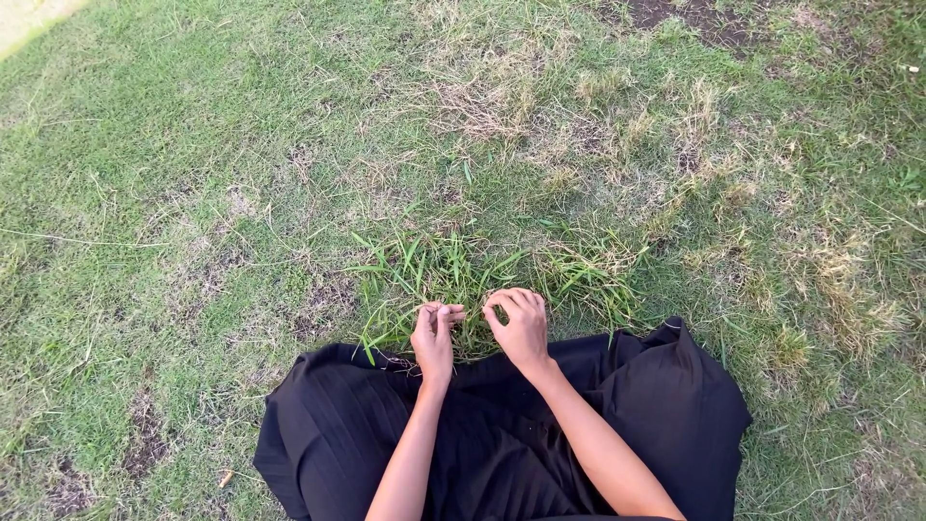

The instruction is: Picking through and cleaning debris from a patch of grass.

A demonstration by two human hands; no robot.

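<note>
Our left hand (433, 334) and right hand (519, 326) curl closed, fingertips pinching blades of the tall grass clump (453, 270) just ahead; what the fingers actually grasp is too fine to tell. Black fabric (666, 405) spreads beneath our forearms, cut off below.

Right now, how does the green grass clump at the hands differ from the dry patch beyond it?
The green grass clump has long, upright, vivid blades; the dry grass patch is short, straw-coloured and matted. The left hand and right hand are curled at the clump; the patch lies untouched. Both belong to one lawn.
</note>
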